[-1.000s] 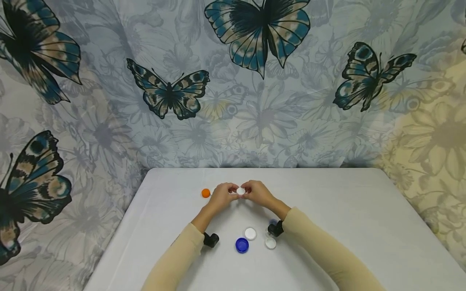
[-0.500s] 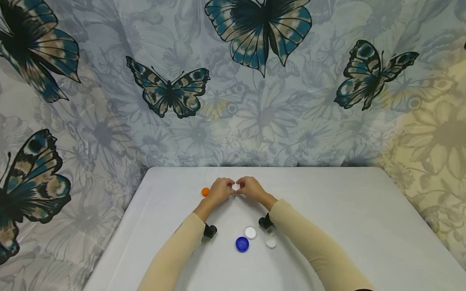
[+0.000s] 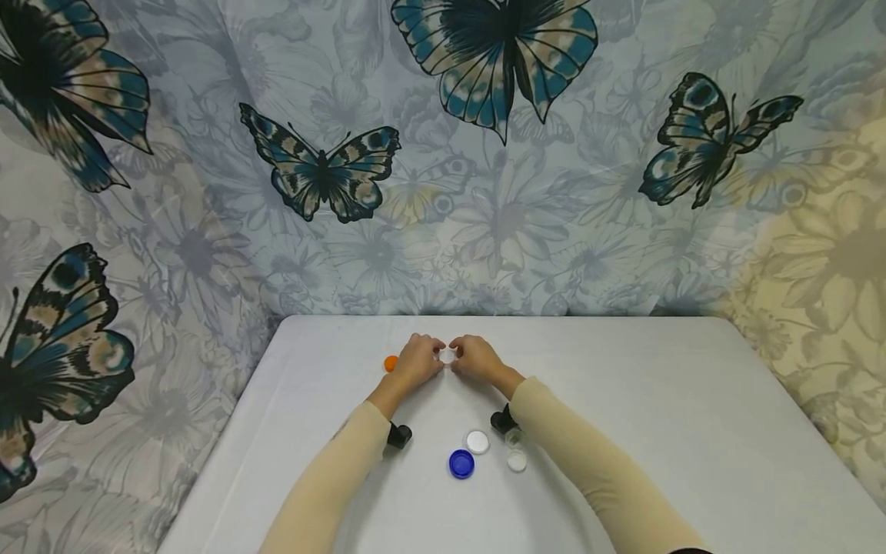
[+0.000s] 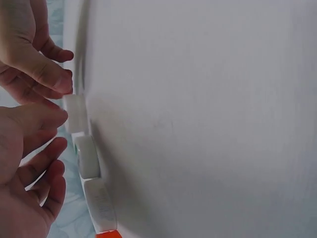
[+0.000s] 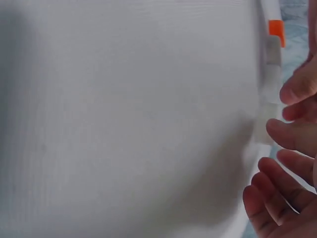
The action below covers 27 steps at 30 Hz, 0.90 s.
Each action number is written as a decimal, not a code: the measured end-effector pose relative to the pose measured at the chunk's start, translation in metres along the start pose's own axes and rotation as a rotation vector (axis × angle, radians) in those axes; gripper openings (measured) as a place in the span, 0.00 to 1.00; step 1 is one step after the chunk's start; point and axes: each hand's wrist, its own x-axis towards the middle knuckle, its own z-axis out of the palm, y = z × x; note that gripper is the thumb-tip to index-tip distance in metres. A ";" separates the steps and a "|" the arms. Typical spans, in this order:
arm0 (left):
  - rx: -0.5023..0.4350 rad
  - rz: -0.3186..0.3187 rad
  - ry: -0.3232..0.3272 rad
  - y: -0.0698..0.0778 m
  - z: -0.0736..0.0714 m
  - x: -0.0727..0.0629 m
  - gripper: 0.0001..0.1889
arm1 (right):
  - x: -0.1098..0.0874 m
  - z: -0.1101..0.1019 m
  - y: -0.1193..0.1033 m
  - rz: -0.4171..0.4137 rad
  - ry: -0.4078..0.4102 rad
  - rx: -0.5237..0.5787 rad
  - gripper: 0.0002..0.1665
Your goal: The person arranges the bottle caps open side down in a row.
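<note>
At the far part of the table, my left hand [image 3: 418, 360] and right hand [image 3: 477, 358] face each other round a white bottle cap [image 3: 446, 355]. In the left wrist view, the left thumb lies against or just in front of that cap [image 4: 76, 113]; contact is unclear. The right thumb partly overlaps the cap [image 5: 265, 121] in the right wrist view, with the other right fingers loosely bent and apart. Two more white caps, a middle one [image 4: 88, 156] and a wider one [image 4: 100, 204], continue the row toward an orange cap [image 3: 391, 363]. The head view mostly hides these two behind the left hand.
Nearer me on the white table [image 3: 623, 415] lie a blue cap [image 3: 461, 464], a white cap [image 3: 477, 442] and a small whitish cap [image 3: 517, 460]. A translucent cap [image 3: 513, 438] sits close to the right wrist's black camera [image 3: 503, 419]. Butterfly-print fabric [image 3: 498, 261] hangs behind.
Both hands have shifted left and slightly away from me with the white cap, which now stands in the row. The fingertips have since spread slightly from it.
</note>
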 end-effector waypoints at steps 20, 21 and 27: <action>-0.411 0.091 -0.063 0.023 -0.018 -0.069 0.13 | -0.079 -0.050 -0.010 -0.164 0.037 0.047 0.15; -0.413 0.093 -0.075 0.024 -0.017 -0.073 0.14 | -0.084 -0.050 -0.010 -0.179 0.034 0.042 0.14; -0.439 0.057 -0.137 0.037 -0.004 -0.099 0.15 | -0.114 -0.043 -0.006 -0.220 0.005 0.036 0.16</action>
